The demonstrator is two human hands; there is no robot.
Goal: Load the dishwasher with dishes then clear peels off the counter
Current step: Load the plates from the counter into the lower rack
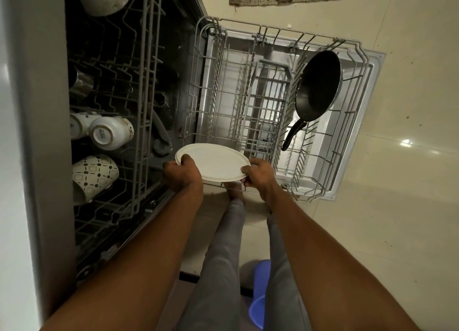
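Feet (233,191) mostly behind plate (213,160)

Both bare arms reach forward and down from the bottom of the view, drawing closer together toward the hands. The left hand (182,173) shows its back to the camera, its thumb curled over the near left rim of a plate (213,160) and its fingers hidden beneath. The right hand (257,173) grips the near right rim, thumb on top, fingertips curled under the edge. The hands sit level with each other, apart by the plate's width, wrists nearly straight. Below the arms, both legs in grey trousers stand slightly apart, one bare foot partly visible under the plate.
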